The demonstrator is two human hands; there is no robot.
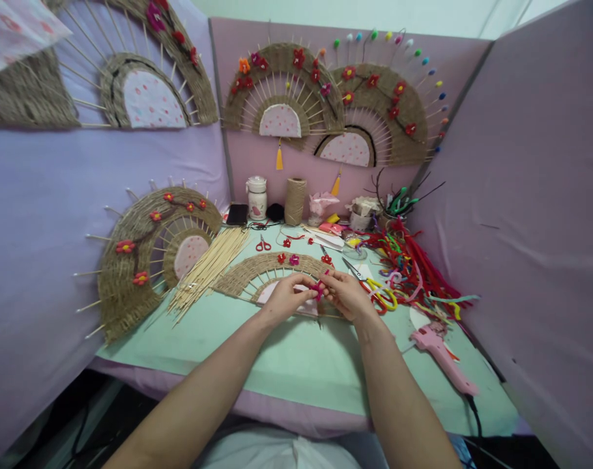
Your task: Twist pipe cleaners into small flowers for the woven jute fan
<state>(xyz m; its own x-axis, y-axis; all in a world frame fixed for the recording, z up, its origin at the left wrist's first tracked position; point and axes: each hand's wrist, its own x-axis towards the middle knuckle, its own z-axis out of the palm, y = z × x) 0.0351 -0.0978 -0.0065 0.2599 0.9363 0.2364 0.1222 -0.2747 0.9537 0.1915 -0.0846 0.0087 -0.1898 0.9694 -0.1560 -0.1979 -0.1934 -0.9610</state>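
My left hand (287,297) and my right hand (346,294) meet over a woven jute fan (257,270) that lies flat on the green table (301,358). Both hands pinch a small magenta pipe-cleaner flower (318,289) between their fingertips. Red and pink flowers (293,259) sit along the fan's upper arc. The fan's pale centre is partly hidden under my hands.
A bundle of bamboo skewers (209,268) lies left of the fan. Yellow-handled scissors (375,289), a heap of red pipe cleaners (414,264) and a pink glue gun (440,352) lie to the right. Small red scissors (263,245), a twine spool (295,200) and finished fans (144,251) stand around.
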